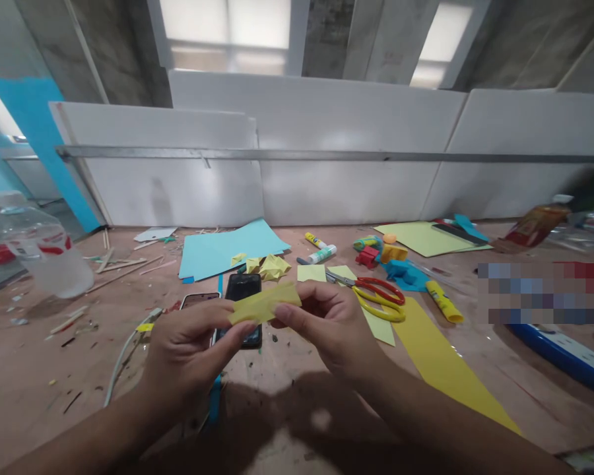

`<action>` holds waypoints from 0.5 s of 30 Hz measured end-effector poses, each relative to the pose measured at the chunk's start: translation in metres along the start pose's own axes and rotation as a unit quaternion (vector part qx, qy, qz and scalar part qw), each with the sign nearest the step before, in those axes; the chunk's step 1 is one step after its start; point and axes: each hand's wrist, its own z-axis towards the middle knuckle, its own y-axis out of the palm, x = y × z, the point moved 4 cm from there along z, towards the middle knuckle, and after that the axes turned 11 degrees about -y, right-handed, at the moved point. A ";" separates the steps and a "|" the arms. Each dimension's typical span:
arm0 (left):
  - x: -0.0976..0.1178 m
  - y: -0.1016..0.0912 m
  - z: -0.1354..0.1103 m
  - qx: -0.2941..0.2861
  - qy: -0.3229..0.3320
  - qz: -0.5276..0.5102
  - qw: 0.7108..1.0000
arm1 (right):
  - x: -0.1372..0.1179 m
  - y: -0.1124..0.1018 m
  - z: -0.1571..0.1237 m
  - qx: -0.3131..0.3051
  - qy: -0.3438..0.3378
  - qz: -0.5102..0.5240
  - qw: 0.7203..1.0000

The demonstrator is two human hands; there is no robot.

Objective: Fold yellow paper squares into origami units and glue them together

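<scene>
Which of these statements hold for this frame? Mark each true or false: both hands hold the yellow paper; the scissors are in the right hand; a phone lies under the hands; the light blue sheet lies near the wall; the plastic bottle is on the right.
1. Both the left hand and the right hand hold the folded yellow paper. True.
2. The scissors are in the right hand. False: they lie on the table, beside that hand.
3. A black phone lies on the table beneath the hands. True.
4. The light blue sheet lies flat near the white wall panels. True.
5. The clear plastic bottle is on the right. False: it is at the far left.
</scene>
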 end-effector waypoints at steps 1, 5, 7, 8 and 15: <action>0.001 0.000 0.000 0.011 -0.016 -0.003 1.000 | 0.002 0.001 -0.001 0.021 0.012 0.014 1.000; -0.003 -0.002 0.001 0.065 -0.102 -0.071 0.990 | 0.009 0.002 -0.003 0.071 0.016 0.055 0.996; -0.007 0.001 0.000 0.055 -0.135 -0.105 0.984 | 0.012 0.001 -0.004 0.077 0.016 0.063 0.995; -0.010 0.003 0.000 0.040 -0.149 -0.116 0.981 | 0.013 0.000 -0.005 0.079 0.017 0.063 0.995; -0.018 0.007 -0.003 0.024 -0.181 -0.149 0.972 | 0.015 0.000 -0.004 0.060 0.074 0.068 0.993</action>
